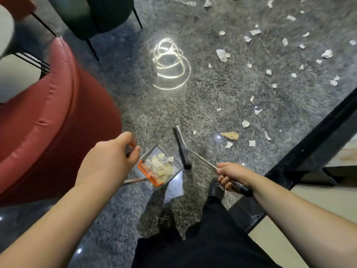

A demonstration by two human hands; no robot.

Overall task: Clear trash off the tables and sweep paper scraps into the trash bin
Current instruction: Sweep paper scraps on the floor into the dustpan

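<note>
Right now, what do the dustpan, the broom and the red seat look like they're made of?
Dustpan: probably grey plastic, matte, with an orange comb strip. Broom: shiny shaft that glints, likely metal, with a dark grip; head looks grey plastic with dark bristles. Red seat: leather or faux leather, judging by its smooth sheen and creases.

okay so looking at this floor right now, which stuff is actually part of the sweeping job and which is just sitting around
Part of the job: broom in the right hand; dustpan in the left hand, already holding scraps; white paper scraps on the floor; brown crumpled scrap.

Just there: red seat; dark chair; black table edge.
</note>
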